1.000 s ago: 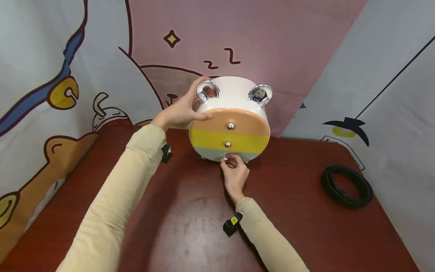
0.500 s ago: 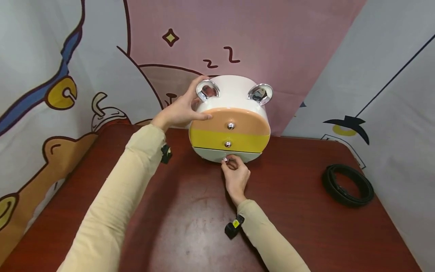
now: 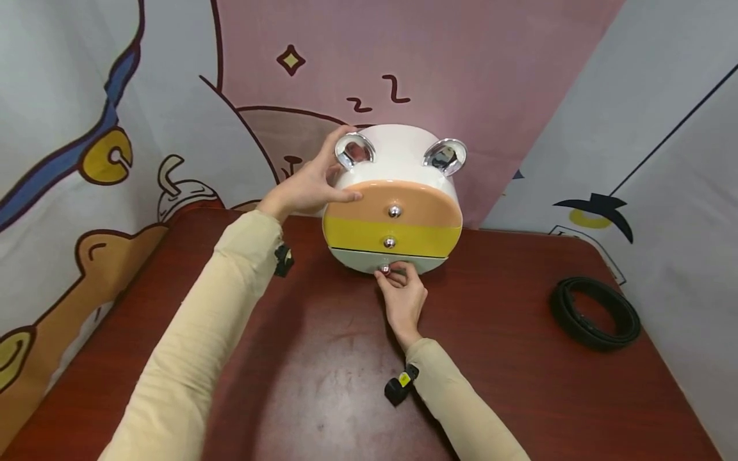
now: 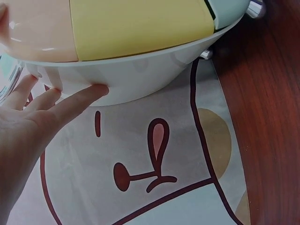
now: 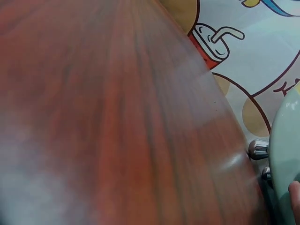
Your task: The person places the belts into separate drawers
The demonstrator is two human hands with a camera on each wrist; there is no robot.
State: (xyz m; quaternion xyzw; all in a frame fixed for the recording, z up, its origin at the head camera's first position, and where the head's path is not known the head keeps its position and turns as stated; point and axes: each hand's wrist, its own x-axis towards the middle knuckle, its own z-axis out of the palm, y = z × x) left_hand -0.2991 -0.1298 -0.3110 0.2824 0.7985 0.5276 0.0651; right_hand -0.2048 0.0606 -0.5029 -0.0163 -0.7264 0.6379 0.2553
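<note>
A small drawer box (image 3: 398, 150) with a white shell and two shiny ear-like pieces stands upright at the back of the table. Its rounded front has an orange drawer (image 3: 369, 198), a yellow drawer (image 3: 354, 234) and a pale green drawer (image 3: 354, 259). A dark gap shows above the green drawer, which stands slightly out. My left hand (image 3: 308, 186) grips the box's upper left side, thumb on the orange front and fingers (image 4: 77, 103) against the white side wall. My right hand (image 3: 403, 301) pinches the green drawer's silver knob (image 3: 385, 269); just a fingertip appears in the right wrist view.
A coiled black belt (image 3: 596, 314) lies on the right of the dark red-brown table (image 3: 340, 384). A cartoon-printed cloth (image 3: 461, 64) hangs close behind the box. Small silver feet (image 5: 258, 149) hold the box off the table.
The green drawer has come slightly forward, and a dark gap has appeared under the yellow one. My right hand has moved a little toward me with the knob; my left hand keeps its place.
</note>
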